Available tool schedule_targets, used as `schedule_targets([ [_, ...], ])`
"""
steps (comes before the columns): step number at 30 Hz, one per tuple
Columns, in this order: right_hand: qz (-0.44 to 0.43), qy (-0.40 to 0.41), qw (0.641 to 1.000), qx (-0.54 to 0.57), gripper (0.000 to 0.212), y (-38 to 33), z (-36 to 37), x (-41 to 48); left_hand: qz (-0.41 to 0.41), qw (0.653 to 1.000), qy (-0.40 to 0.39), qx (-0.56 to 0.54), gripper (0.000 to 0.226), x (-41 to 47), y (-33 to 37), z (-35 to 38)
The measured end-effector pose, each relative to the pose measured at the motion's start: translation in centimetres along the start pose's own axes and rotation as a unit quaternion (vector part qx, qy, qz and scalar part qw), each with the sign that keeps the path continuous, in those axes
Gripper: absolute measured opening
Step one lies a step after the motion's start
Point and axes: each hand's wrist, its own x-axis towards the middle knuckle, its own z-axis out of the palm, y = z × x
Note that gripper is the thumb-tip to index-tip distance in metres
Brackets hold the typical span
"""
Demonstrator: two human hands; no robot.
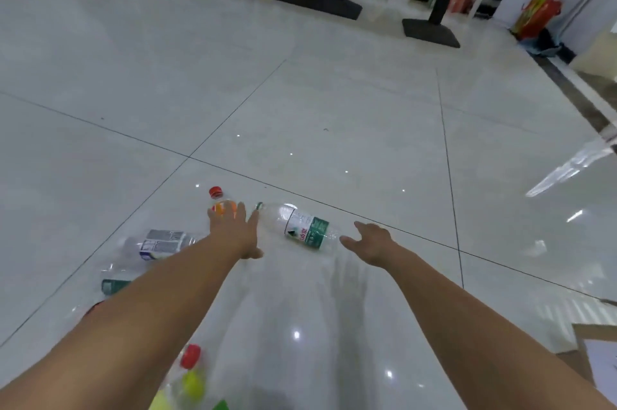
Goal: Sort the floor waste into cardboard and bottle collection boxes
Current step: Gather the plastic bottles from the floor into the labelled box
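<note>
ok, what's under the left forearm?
The left forearm covers part of a clear bottle with a grey-white label, lying on the tiled floor, and a green-labelled piece below it. Their right ends are hidden, as is anything more beneath.

— How many clear plastic bottles lie on the white tiled floor?
— Five show, though blur may hide more: green-labelled, orange-labelled, grey-labelled, yellow-labelled, green-banded.
— Hands?
— Two: left hand, right hand.
</note>
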Motion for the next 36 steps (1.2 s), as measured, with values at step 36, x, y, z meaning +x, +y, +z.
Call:
schedule_targets([
  [36,-0.022,0.12,0.99,-0.075,0.06,2.4,7.5,5.3,0.084,0.99,-0.028,-0.108,0.04,3.9,3.9,6.3],
])
